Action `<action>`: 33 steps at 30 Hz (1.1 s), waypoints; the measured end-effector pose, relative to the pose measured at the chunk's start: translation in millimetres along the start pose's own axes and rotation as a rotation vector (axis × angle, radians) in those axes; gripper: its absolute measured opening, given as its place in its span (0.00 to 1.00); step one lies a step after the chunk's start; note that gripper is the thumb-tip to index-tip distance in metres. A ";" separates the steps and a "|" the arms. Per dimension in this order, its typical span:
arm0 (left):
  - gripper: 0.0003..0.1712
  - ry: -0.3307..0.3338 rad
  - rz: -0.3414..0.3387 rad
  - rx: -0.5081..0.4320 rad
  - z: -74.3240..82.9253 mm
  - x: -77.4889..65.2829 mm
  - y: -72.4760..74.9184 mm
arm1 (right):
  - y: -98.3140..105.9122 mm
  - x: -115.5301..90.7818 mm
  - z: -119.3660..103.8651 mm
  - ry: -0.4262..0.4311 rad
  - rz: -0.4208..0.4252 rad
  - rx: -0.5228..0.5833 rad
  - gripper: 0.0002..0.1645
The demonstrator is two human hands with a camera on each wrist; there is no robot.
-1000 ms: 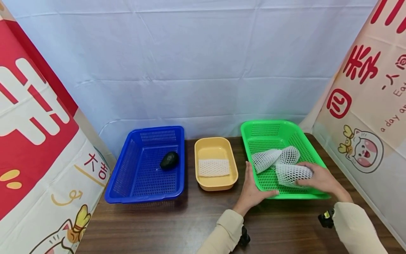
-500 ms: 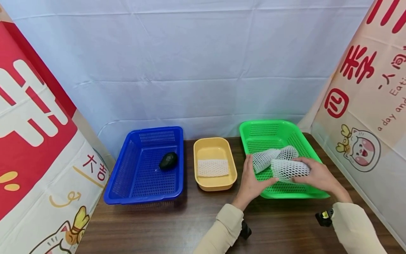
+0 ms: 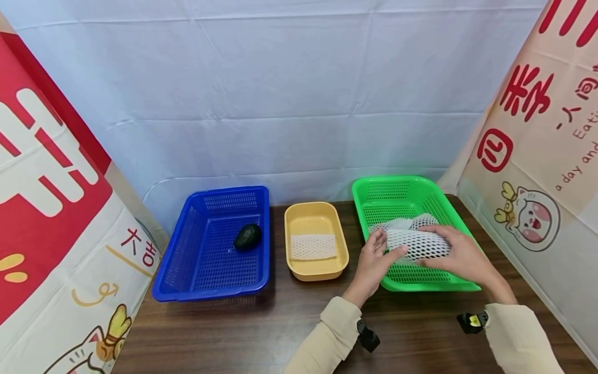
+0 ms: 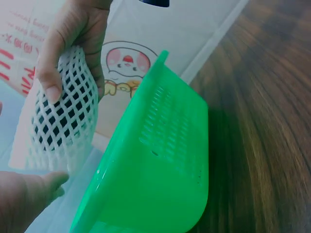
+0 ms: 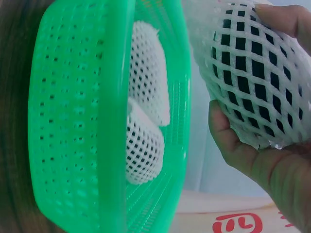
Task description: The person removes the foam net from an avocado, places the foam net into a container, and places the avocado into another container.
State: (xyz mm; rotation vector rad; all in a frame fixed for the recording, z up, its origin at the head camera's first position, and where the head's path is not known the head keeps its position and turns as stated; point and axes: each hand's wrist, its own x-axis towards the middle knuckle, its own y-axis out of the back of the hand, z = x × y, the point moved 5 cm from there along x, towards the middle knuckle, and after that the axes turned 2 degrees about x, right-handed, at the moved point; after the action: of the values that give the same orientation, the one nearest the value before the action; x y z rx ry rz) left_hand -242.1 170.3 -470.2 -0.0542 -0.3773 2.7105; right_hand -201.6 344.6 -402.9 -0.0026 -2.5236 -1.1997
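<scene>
My right hand [image 3: 462,257] grips one end of a white foam net sleeve [image 3: 420,244] with a dark fruit inside, thumb on one side and fingers on the other. In the right wrist view the dark skin shows through the mesh of the net sleeve [image 5: 252,73]. It is held up above the green basket [image 3: 449,202]. My left hand [image 3: 374,265] is at the sleeve's other end, thumb spread from the fingers; whether it touches is unclear. Two more netted fruits [image 5: 146,150] lie in the basket, partly hidden in the head view.
A yellow tray [image 3: 313,221] in the middle holds a flat foam net [image 3: 313,246]. At left stands a blue basket [image 3: 212,296] with one bare avocado [image 3: 247,236]. The wooden table [image 3: 261,337] runs up to a pale cloth backdrop [image 3: 289,104].
My right hand has lifted the netted fruit from the green basket and brought it leftward. My left hand has left the basket's rim and come to the sleeve's end.
</scene>
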 end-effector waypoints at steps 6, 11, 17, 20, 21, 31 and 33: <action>0.36 0.009 0.008 -0.055 -2.2 1.2 0.0 | -3.6 -0.1 -11.3 0.038 0.024 -0.002 0.39; 0.36 0.021 -0.014 -0.079 -0.8 -1.1 -1.2 | -6.4 -0.1 -17.0 0.065 0.040 0.003 0.39; 0.29 0.043 -0.071 -0.185 -0.4 -2.7 -2.5 | -10.0 0.3 -23.5 0.091 0.046 0.039 0.39; 0.25 0.049 -0.110 -0.261 0.7 -3.4 -2.3 | -12.6 0.5 -26.4 0.097 0.042 0.050 0.39; 0.25 0.047 -0.119 -0.274 1.0 -3.4 -1.9 | -13.5 0.6 -27.0 0.097 0.040 0.056 0.39; 0.25 0.037 -0.165 -0.344 3.7 -5.7 1.2 | -23.7 4.1 -28.5 0.065 0.016 0.080 0.41; 0.22 0.028 -0.168 -0.339 4.2 -5.8 2.0 | -25.0 4.9 -29.6 0.065 0.011 0.082 0.41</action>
State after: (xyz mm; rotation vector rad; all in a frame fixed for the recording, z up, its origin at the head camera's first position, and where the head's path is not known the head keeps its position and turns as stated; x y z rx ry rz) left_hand -237.9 165.2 -466.8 -0.1482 -0.7915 2.4514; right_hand -200.8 305.6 -402.9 0.0424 -2.5108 -1.0732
